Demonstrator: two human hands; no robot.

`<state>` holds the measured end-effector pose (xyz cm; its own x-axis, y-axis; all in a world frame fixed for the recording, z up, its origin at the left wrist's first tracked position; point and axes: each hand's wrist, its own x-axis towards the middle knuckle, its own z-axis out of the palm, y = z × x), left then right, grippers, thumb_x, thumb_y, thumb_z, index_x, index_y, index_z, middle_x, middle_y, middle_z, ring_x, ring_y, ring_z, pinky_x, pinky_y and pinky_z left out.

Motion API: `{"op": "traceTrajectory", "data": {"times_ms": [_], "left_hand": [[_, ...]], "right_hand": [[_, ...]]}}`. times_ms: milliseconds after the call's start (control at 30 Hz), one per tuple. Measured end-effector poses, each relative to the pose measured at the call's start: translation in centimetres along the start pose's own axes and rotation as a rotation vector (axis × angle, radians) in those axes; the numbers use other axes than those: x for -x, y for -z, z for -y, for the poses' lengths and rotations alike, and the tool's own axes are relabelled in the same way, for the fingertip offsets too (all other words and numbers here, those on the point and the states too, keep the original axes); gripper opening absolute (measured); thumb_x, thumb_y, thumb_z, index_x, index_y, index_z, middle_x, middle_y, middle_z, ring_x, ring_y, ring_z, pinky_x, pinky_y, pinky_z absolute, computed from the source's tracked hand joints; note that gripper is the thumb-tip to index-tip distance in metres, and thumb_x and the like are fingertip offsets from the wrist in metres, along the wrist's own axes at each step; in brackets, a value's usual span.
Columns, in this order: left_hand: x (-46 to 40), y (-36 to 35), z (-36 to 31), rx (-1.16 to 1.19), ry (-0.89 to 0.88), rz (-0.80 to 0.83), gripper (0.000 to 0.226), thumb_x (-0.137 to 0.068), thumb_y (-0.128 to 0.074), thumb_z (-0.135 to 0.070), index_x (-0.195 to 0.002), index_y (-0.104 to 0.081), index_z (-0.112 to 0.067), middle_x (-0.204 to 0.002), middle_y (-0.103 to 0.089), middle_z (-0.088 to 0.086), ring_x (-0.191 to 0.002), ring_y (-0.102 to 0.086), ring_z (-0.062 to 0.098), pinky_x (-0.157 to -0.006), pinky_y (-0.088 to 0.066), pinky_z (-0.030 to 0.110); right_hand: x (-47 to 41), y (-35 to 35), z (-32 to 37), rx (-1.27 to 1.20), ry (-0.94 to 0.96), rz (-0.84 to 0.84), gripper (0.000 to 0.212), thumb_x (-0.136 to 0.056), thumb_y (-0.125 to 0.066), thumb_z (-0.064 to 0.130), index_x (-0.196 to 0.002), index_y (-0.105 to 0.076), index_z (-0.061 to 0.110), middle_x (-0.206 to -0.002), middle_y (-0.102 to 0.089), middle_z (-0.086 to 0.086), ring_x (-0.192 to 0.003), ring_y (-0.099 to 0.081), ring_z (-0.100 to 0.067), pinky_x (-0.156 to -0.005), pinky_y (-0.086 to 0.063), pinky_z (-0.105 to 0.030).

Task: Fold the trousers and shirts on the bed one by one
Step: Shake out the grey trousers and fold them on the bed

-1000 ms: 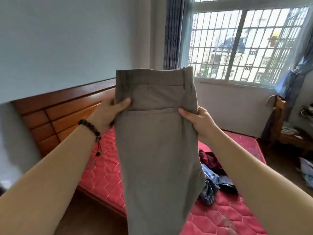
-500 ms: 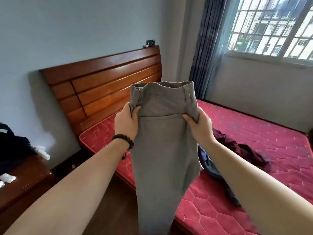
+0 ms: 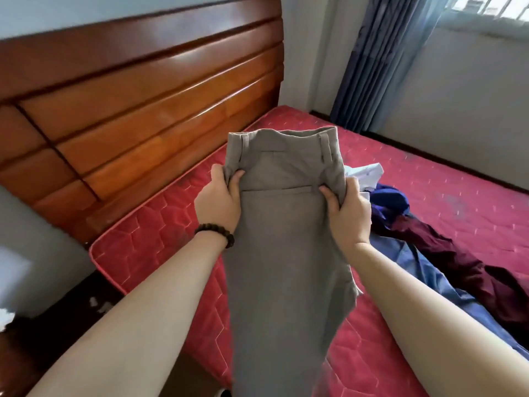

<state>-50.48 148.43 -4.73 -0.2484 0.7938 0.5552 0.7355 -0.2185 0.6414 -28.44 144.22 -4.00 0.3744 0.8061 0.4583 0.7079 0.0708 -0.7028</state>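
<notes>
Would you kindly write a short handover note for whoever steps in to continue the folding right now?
Left hand: gripping the left side of the grey trousers just below the waistband.
Right hand: gripping the right side at the same height.
Trousers hang lengthwise, legs together, above the red quilted mattress; not yet laid down or folded short.
Unfolded heap on the mattress to the right: white shirt, dark blue garment, maroon garment, light blue garment.
Done: no folded item is visible. Left: finish the trousers, then the heap, one by one.
</notes>
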Motion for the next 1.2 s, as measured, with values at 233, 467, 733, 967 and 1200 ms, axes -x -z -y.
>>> {"op": "traceTrajectory", "data": {"times_ms": [233, 467, 733, 967, 1200], "left_hand": [[-6.7, -15.4, 10.5, 0.045, 0.114, 0.075, 0.035, -0.097, -0.049, -0.039, -0.099, -0.05, -0.004, -0.066, -0.058, 0.009, -0.062, -0.057, 0.035, -0.055, -0.028, 0.032], [0.1, -27.8, 24.7, -0.133, 0.518, 0.64, 0.067, -0.093, -0.052, -0.045, -0.145, -0.027, -0.01, -0.137, -0.045, 0.02, -0.125, -0.045, 0.035, -0.101, -0.037, 0.041], [10.9, -34.6, 29.2, -0.263, 0.495, 0.762, 0.063, -0.09, -0.055, -0.046, -0.145, -0.03, -0.027, -0.126, -0.045, 0.012, -0.114, -0.048, 0.035, -0.094, -0.04, 0.04], [11.2, -37.7, 29.2, -0.205, 0.319, 0.777, 0.046, -0.098, -0.048, -0.028, -0.142, -0.04, -0.04, -0.088, -0.041, 0.002, -0.087, -0.057, 0.034, -0.071, -0.04, 0.034], [5.1, -39.0, 26.6, -0.13, 0.152, 0.511, 0.04, -0.096, -0.054, -0.028, -0.136, -0.053, -0.027, -0.089, -0.044, 0.009, -0.071, -0.055, 0.037, -0.066, -0.047, 0.043]], "right_hand": [[-8.4, -14.9, -9.3, 0.024, -0.074, 0.139, 0.038, -0.092, -0.058, 0.041, -0.083, -0.039, 0.01, -0.058, -0.044, 0.008, -0.06, -0.048, -0.028, -0.057, -0.035, -0.036], [-8.1, -26.2, -24.8, 0.297, -0.458, 0.551, 0.07, -0.089, -0.055, 0.054, -0.144, -0.029, 0.017, -0.13, -0.05, -0.014, -0.121, -0.049, -0.034, -0.095, -0.042, -0.041], [-0.4, -30.9, -35.1, 0.4, -0.551, 0.736, 0.071, -0.09, -0.047, 0.059, -0.15, -0.012, 0.043, -0.135, -0.037, -0.014, -0.121, -0.046, -0.036, -0.097, -0.043, -0.045], [0.9, -33.3, -35.7, 0.392, -0.303, 0.78, 0.059, -0.102, -0.037, 0.029, -0.149, -0.006, 0.048, -0.098, -0.045, -0.008, -0.077, -0.053, -0.03, -0.073, -0.047, -0.039], [-4.7, -33.3, -34.1, 0.47, -0.019, 0.533, 0.056, -0.101, -0.04, 0.014, -0.15, -0.025, 0.036, -0.095, -0.038, -0.009, -0.062, -0.047, -0.034, -0.059, -0.04, -0.036]]}}
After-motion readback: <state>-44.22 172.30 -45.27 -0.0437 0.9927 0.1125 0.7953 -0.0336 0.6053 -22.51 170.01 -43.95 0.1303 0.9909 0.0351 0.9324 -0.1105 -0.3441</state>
